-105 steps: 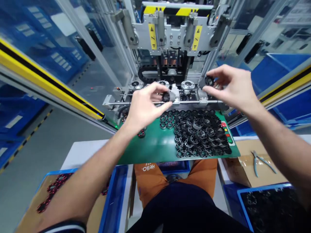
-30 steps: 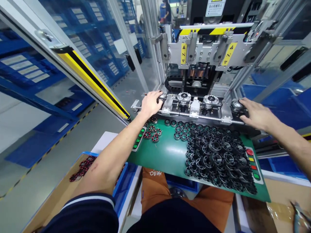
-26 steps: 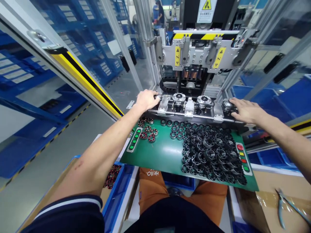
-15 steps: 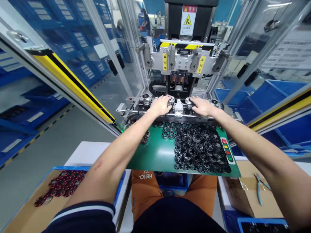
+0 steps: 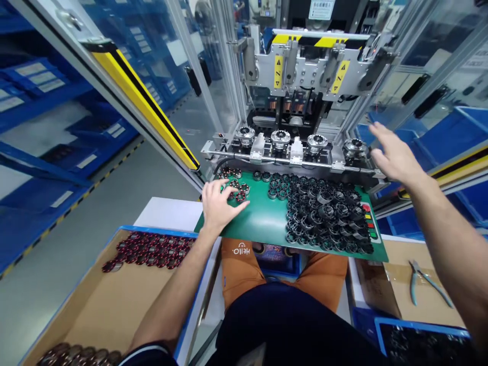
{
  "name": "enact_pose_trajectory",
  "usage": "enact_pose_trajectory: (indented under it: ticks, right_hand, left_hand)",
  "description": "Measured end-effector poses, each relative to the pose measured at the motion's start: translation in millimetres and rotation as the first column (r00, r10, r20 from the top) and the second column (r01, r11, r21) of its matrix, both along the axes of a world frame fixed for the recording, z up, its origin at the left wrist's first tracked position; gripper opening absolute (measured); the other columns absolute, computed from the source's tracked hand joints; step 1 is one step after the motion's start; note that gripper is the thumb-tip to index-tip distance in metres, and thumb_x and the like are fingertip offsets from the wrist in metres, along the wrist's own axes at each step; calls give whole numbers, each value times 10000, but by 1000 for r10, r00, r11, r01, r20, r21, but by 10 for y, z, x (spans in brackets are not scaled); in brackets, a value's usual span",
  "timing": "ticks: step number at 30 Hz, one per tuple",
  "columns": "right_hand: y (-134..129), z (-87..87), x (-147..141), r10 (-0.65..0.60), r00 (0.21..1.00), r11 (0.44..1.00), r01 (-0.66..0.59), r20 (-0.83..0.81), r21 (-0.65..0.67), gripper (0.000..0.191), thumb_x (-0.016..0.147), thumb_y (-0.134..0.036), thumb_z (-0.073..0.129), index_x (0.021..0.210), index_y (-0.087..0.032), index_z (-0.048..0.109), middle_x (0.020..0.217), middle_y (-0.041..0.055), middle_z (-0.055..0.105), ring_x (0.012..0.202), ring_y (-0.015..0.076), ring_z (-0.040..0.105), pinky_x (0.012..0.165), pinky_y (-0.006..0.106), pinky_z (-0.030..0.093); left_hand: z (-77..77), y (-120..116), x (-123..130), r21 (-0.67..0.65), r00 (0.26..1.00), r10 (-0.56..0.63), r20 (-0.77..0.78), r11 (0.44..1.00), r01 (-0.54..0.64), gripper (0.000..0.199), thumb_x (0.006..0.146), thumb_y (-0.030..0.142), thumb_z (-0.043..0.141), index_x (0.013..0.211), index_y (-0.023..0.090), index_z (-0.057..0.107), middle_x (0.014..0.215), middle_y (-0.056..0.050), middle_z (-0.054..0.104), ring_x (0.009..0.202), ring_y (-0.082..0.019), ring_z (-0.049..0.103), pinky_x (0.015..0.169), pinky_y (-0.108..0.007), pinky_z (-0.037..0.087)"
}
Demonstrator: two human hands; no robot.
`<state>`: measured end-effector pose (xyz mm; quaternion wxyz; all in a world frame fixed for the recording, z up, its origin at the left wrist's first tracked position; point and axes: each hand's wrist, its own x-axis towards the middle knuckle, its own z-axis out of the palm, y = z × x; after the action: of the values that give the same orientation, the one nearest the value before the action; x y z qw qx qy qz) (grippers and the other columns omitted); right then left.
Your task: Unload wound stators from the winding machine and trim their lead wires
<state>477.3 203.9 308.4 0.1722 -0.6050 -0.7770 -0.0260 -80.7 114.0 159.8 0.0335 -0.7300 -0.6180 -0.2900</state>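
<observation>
Left hand [image 5: 221, 204], half-open, seemingly empty, is at red-and-black metal rings [image 5: 241, 196], left on the green bench [image 5: 255, 223]; an even pinch seems best. Right hand [image 5: 394, 155], spread, seemingly empty, hovers beside a round silver-metal fixture [image 5: 355, 147].

Left hand [image 5: 219, 207] low, thumb and fingers parted in a loose C; right hand [image 5: 395, 153] higher, fingers extended forward, thumb apart.

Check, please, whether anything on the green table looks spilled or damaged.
Nothing clearly stands out: black rings crowd the right of the green table, reddish rings lie by the left hand, no spill shows. Fine damage I cannot tell.
</observation>
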Motion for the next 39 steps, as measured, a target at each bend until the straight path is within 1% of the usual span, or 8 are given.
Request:
enact_pose_trajectory:
  ticks: [3, 8, 14, 22, 29, 32, 34, 39]
  right_hand:
    - [-772, -313, 54, -175, 970, 972, 198, -170, 126, 823, 1090, -454, 454, 1843, -143, 570, 1963, 206, 478, 1862, 296, 457, 1533, 477, 372]
    - [-2024, -1549, 29, -484, 771, 816, 568, -413, 104, 691, 1084, -526, 441, 1659, -255, 712, 1603, 244, 774, 1508, 466, 777, 1302, 752, 613]
    - [-2627, -2379, -136, -539, 675, 773, 634, -503, 22, 572, 1202, -608, 649, 1560, -168, 724, 1528, 192, 777, 1429, 344, 769, 1282, 632, 630]
    - [-2649, -2194, -59, -457, 720, 830, 556, -522, 38, 353, 1126, -499, 718, 1245, -177, 800, 1505, 186, 788, 1515, 354, 718, 1384, 646, 535]
    - [-3391, -1883, -902, -337, 649, 855, 515, -682, 67, 540, 1133, -574, 501, 1570, -291, 646, 1502, 187, 763, 1422, 411, 770, 1280, 715, 609]
    - [-3759, -1788, -1634, -200, 558, 969, -7, -806, -245, 540, 1156, -634, 667, 1616, -352, 690, 1342, 120, 862, 1125, 319, 886, 992, 506, 760]
    - [-3836, -1737, -2007, -156, 303, 849, -445, -940, -285, 685, 1125, -554, 833, 1753, -386, 619, 1412, 104, 862, 1177, 280, 898, 1030, 440, 767]
    - [-3661, -1719, -2217, -249, 114, 761, -591, -962, -267, 583, 1029, -249, 988, 1574, -372, 820, 1242, 23, 910, 1078, 184, 911, 955, 285, 763]
  left_hand:
    - [-285, -112, 4, -61, 1000, 11, 3, 998, -11, 251, 989, 462, 901, 1131, 259, 857, 1559, -180, 773, 1547, -450, 664, 1465, -723, 404]
    - [-363, -14, 68, -83, 996, -42, 76, 995, 48, 135, 1006, 413, 840, 1027, 279, 831, 1588, -141, 771, 1586, -456, 636, 1496, -752, 361]
    - [-289, -318, 250, 65, 923, -133, 361, 991, 117, 259, 1091, 508, 710, 1053, 256, 748, 1405, -180, 802, 1367, -438, 775, 1264, -740, 612]
    - [-232, -1758, 620, 182, 580, -350, 735, 927, 329, 694, 895, 417, 1043, 1397, 285, 583, 1233, -68, 896, 1013, -258, 925, 916, -395, 796]
    - [-239, -2396, 576, 127, 579, -456, 676, 846, 517, 620, 952, 382, 1072, 1461, 384, 718, 1317, -7, 899, 658, -152, 837, 665, -307, 780]
    - [-270, -2453, 638, 90, 591, -493, 638, 810, 579, 514, 1007, 429, 1028, 1454, 443, 774, 1399, -4, 868, 724, -163, 865, 707, -332, 803]
    - [-298, -2454, 719, 75, 581, -517, 628, 784, 617, 557, 1027, 407, 1013, 1506, 444, 731, 1391, 0, 878, 818, -185, 902, 728, -325, 807]
    - [-359, -2285, 766, 52, 475, -582, 660, 666, 744, 454, 1106, 296, 932, 1493, 403, 719, 1408, 5, 899, 1050, -205, 940, 930, -348, 828]
